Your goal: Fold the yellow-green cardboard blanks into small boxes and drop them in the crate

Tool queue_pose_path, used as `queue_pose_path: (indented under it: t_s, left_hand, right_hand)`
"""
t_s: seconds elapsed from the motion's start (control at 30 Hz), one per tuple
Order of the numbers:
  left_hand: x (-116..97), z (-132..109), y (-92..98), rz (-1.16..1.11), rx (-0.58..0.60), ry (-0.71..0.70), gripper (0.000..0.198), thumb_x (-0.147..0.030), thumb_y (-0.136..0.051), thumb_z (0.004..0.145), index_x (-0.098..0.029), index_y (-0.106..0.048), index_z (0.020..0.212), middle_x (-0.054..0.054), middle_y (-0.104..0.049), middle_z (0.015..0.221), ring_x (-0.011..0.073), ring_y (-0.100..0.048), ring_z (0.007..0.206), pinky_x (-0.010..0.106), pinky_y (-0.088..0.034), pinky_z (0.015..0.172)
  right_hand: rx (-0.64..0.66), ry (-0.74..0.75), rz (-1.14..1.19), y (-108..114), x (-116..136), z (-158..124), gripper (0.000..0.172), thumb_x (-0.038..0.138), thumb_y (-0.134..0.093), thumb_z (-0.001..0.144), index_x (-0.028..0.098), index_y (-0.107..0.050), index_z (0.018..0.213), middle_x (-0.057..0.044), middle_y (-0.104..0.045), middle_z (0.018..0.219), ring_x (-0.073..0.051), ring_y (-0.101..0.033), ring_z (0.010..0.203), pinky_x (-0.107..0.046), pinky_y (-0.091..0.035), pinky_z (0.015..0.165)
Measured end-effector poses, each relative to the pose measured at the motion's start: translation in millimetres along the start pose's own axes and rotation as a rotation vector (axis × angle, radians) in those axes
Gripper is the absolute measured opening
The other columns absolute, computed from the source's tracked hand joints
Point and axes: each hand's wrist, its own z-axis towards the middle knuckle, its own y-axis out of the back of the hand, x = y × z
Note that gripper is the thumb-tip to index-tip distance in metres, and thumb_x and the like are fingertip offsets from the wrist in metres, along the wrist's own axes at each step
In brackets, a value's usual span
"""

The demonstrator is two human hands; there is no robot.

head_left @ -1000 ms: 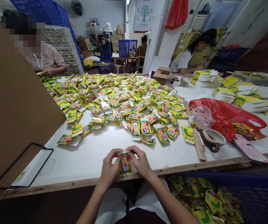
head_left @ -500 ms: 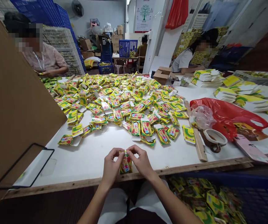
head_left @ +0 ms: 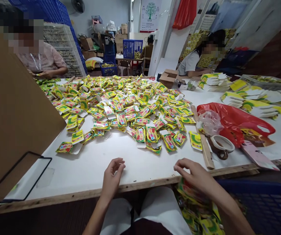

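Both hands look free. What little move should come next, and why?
I'd probably have the right hand reach forward for the small box with its white flap sticking out. It lies at the near edge of the pile, while the left hand hovers over bare tabletop, apparently holding nothing.

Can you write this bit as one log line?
left hand: open, above table | right hand: open, near blue basket | packets: piled on table
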Motion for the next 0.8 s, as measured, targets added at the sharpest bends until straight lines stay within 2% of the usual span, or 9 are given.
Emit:
queue_pose_path:
  t_s: [0.03, 0.1, 0.23, 0.3, 0.43, 0.5, 0.6, 0.7, 0.8]
  left_hand:
    - [-0.6, 1.3, -1.9, 0.053, 0.026, 0.006, 0.027, -0.037, -0.056, 0.083, -0.018, -0.055, 0.102, 0.008, -0.064, 0.098, 0.0192, -0.062, 0.089, 0.034, -0.047, 0.083]
    - [-2.9, 2.5, -6.3, 0.161, 0.08, -0.002, 0.026, -0.038, -0.055, 0.083, -0.018, -0.058, 0.099, 0.007, -0.065, 0.094, 0.0196, -0.061, 0.087, 0.033, -0.047, 0.08]
    - [-6.2, -1.1, -7.9, 0.259, 0.092, -0.028, 0.024, -0.038, -0.054, 0.084, -0.019, -0.062, 0.095, 0.006, -0.067, 0.092, 0.0198, -0.062, 0.083, 0.03, -0.048, 0.071]
    - [-5.3, -3.6, -4.2, 0.236, 0.06, -0.026, 0.024, -0.038, -0.054, 0.084, -0.018, -0.062, 0.094, 0.006, -0.067, 0.091, 0.0194, -0.062, 0.082, 0.03, -0.048, 0.072]
    - [0.2, -4.5, 2.4, 0.141, 0.009, -0.016, 0.025, -0.038, -0.054, 0.083, -0.017, -0.061, 0.095, 0.006, -0.066, 0.09, 0.0182, -0.063, 0.081, 0.032, -0.049, 0.076]
    - [2.3, -3.4, 2.2, 0.112, 0.006, -0.017, 0.026, -0.037, -0.054, 0.084, -0.017, -0.058, 0.1, 0.006, -0.065, 0.091, 0.0177, -0.063, 0.081, 0.033, -0.049, 0.077]
    - [1.4, -1.0, -3.9, 0.07, -0.009, -0.045, 0.031, -0.034, -0.054, 0.084, -0.019, -0.05, 0.111, 0.006, -0.063, 0.096, 0.0171, -0.062, 0.086, 0.033, -0.049, 0.08]
    - [-3.9, 1.4, -14.5, -0.01, 0.01, -0.093, 0.041, -0.031, -0.057, 0.084, -0.023, -0.04, 0.121, 0.008, -0.058, 0.11, 0.0169, -0.06, 0.095, 0.033, -0.048, 0.084]
    - [-9.0, 2.5, -21.9, -0.101, 0.089, -0.097, 0.045, -0.029, -0.055, 0.085, -0.025, -0.034, 0.125, 0.008, -0.057, 0.114, 0.017, -0.061, 0.094, 0.031, -0.05, 0.08]
  right_hand:
    - [-0.028, -0.021, -0.026, 6.3, -7.4, 1.3, 0.022, 0.039, -0.055, 0.081, 0.021, -0.063, 0.07, -0.004, -0.065, 0.074, -0.021, -0.059, 0.072, -0.031, -0.044, 0.067]
    - [-0.143, -0.057, 0.015, 1.0, -16.0, 14.7, 0.022, 0.042, -0.055, 0.08, 0.022, -0.064, 0.082, -0.006, -0.067, 0.084, -0.022, -0.061, 0.077, -0.032, -0.046, 0.07]
    - [-0.389, -0.037, 0.173, -48.8, -14.5, 75.7, 0.033, 0.041, -0.058, 0.078, 0.019, -0.057, 0.102, -0.012, -0.065, 0.103, -0.025, -0.061, 0.09, -0.037, -0.048, 0.078]
    - [-0.46, -0.019, 0.215, -70.2, -10.6, 106.7, 0.041, 0.038, -0.063, 0.074, 0.018, -0.054, 0.108, -0.013, -0.062, 0.109, -0.026, -0.058, 0.098, -0.039, -0.046, 0.084]
    - [-0.523, -0.054, 0.2, -82.5, -6.0, 134.8, 0.049, 0.029, -0.067, 0.068, 0.019, -0.051, 0.113, -0.011, -0.062, 0.104, -0.028, -0.055, 0.102, -0.045, -0.04, 0.091]
    - [-0.576, -0.048, 0.21, -80.3, -3.5, 129.4, 0.047, 0.025, -0.065, 0.069, 0.019, -0.05, 0.113, -0.01, -0.061, 0.103, -0.027, -0.054, 0.102, -0.047, -0.037, 0.094]
    - [-0.569, 0.002, 0.401, -85.8, 6.9, 102.2, 0.046, 0.024, -0.062, 0.073, 0.02, -0.046, 0.116, -0.009, -0.058, 0.104, -0.024, -0.057, 0.098, -0.042, -0.043, 0.09]
    - [-0.375, 0.047, 0.678, -109.9, 26.2, 64.9, 0.046, 0.023, -0.06, 0.076, 0.022, -0.04, 0.118, -0.008, -0.057, 0.103, -0.02, -0.06, 0.093, -0.035, -0.05, 0.082]
    - [-0.138, 0.059, 0.83, -136.0, 44.7, 35.9, 0.044, 0.022, -0.058, 0.08, 0.025, -0.036, 0.117, -0.006, -0.061, 0.101, -0.019, -0.063, 0.09, -0.032, -0.052, 0.078]
